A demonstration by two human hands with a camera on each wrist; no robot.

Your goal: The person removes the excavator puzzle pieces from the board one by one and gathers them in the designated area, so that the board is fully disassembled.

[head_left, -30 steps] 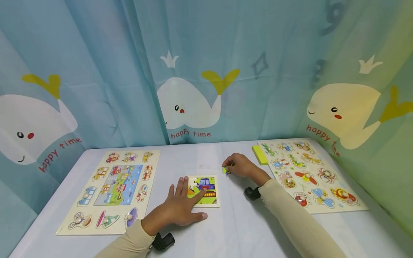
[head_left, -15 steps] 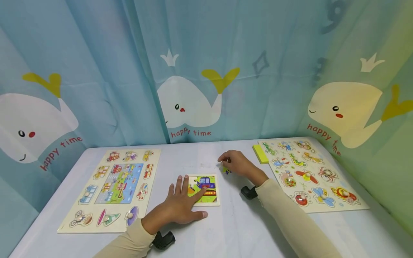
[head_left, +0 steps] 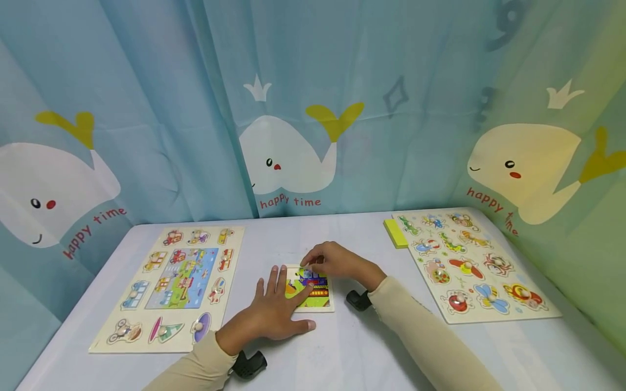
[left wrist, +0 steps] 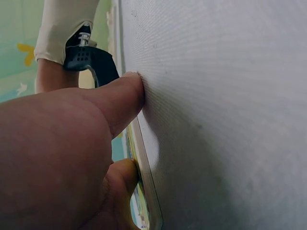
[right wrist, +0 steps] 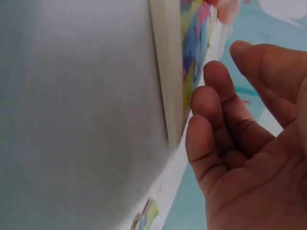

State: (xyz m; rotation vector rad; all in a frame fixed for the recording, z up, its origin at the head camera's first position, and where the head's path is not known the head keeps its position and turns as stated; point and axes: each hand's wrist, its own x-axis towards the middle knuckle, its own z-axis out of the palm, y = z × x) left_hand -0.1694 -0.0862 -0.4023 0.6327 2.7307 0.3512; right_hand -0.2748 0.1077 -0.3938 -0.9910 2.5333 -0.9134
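Observation:
In the head view a small framed picture puzzle with a tractor-like vehicle lies at the middle of the table. My left hand is spread over its left side, index fingertip on the picture. My right hand is over the upper right part of the puzzle, fingers bent toward the picture's top edge. The right wrist view shows the curved fingers beside the puzzle's edge; whether thumb and index pinch a piece is hidden. A loose puzzle piece lies on the table past the puzzle's corner.
A vehicle knob puzzle board lies at the left, an insect knob puzzle board at the right. A yellow block lies against the insect board's left edge. A whale-print curtain hangs behind the white table.
My right hand has moved left from the loose puzzle piece beside the puzzle to over the puzzle's top edge. The left hand has stayed in place.

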